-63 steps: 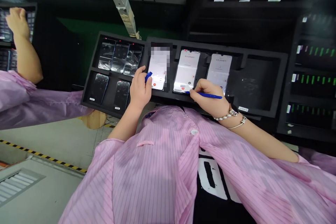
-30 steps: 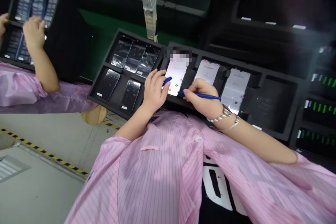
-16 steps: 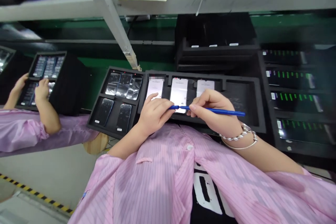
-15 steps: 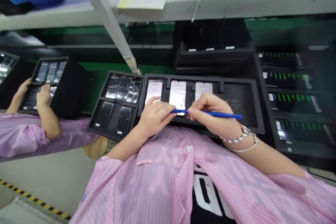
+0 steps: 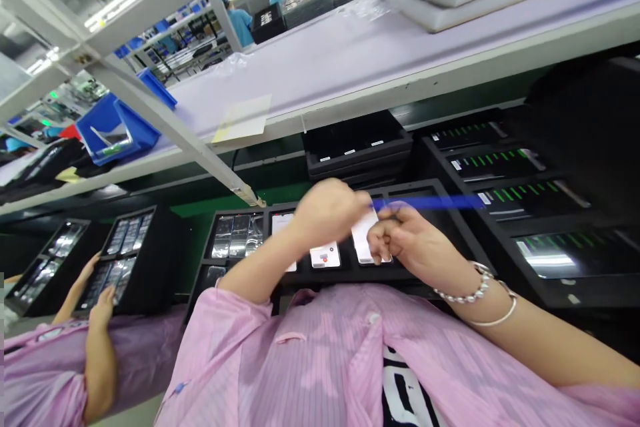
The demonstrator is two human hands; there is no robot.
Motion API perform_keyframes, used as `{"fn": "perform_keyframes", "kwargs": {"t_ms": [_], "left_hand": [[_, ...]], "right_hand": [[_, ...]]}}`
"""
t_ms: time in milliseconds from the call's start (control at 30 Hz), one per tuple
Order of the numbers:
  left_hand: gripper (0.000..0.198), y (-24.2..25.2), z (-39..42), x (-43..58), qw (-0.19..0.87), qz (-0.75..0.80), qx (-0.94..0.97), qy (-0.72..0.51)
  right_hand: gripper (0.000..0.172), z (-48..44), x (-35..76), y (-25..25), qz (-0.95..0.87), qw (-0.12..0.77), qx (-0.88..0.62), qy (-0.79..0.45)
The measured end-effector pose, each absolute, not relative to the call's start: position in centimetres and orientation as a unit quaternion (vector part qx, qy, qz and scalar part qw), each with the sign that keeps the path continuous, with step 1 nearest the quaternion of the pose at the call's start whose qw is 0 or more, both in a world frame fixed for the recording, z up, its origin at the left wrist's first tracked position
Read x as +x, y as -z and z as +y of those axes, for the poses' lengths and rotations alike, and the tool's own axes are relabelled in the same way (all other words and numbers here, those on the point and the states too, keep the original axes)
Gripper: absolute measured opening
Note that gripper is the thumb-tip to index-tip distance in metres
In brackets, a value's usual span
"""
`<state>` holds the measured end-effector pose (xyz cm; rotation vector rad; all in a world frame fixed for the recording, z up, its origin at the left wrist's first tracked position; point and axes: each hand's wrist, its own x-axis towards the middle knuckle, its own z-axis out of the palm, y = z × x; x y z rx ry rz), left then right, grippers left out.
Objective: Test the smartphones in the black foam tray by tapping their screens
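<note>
Shifted farther over the tray [image 5: 420, 185], the left hand [image 5: 333, 211] pinches one end of the blurred blue pen [image 5: 435, 202] above the lit phones [image 5: 365, 240], while the right hand [image 5: 417, 243] curls beside it, its grip unclear, so steady, level handling suits best.

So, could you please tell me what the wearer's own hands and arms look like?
The left hand and right hand are both ungloved. A loose pink sleeve ends near the left elbow. The right wrist wears a silvery beaded bracelet and a thin, plain silvery bangle.
</note>
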<state>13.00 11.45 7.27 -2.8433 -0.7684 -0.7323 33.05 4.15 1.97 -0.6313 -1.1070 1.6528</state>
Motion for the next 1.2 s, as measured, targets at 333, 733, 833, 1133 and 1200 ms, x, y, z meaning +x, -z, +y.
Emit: {"fn": "perform_keyframes", "kwargs": {"t_ms": [333, 733, 833, 1133, 1200], "left_hand": [[0.028, -9.6, 36.3, 9.3, 0.089, -0.544, -0.806, 0.215], [0.045, -6.0, 10.9, 4.6, 0.015, -0.503, -0.840, 0.204], [0.045, 0.6, 5.2, 2.1, -0.027, -0.620, -0.737, 0.267], [0.065, 7.5, 1.5, -0.5, -0.126, -0.718, -0.633, 0.261], [0.070, 7.1, 2.1, -0.7, -0.139, -0.733, -0.614, 0.258]], "right_hand": [[0.038, 3.3, 39.5, 1.4, -0.439, 0.510, -0.452, -0.586], [0.049, 2.2, 40.0, 7.4, -0.570, 0.409, -0.549, -0.454], [0.053, 3.8, 38.1, 8.9, -0.661, 0.383, -0.499, -0.410], [0.052, 6.1, 34.9, 11.7, -0.663, 0.405, -0.521, -0.352], [0.048, 6.4, 34.7, 11.3, -0.665, 0.398, -0.521, -0.359]]}}
